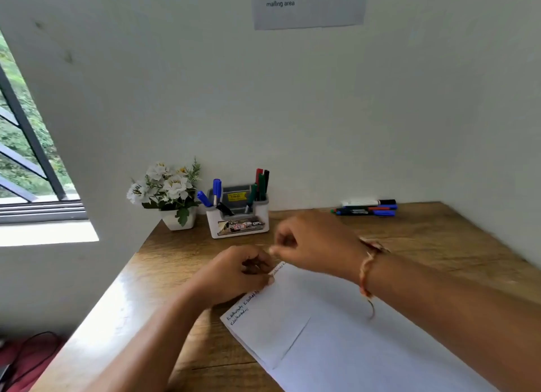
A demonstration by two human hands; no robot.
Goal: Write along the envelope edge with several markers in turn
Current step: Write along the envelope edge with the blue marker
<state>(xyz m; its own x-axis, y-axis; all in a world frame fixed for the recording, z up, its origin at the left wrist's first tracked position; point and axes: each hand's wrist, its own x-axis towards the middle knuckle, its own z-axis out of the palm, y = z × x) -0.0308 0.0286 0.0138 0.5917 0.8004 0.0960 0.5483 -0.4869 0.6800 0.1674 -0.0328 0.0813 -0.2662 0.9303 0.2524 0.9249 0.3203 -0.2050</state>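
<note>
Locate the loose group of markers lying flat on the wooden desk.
In the head view, the loose markers lie at the desk's far right, against the white wall, right of the white pen holder and beyond the right hand.

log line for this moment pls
left hand on envelope edge | right hand blurred above it, grip unclear | writing on edge | markers on desk

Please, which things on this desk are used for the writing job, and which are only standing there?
For the job:
- envelope, writing along its left edge
- markers in the holder
- loose markers near the wall
- left hand and right hand, close together over the envelope's far corner

Only standing there:
- flower pot
- instruction sheet on the wall
- window
</note>
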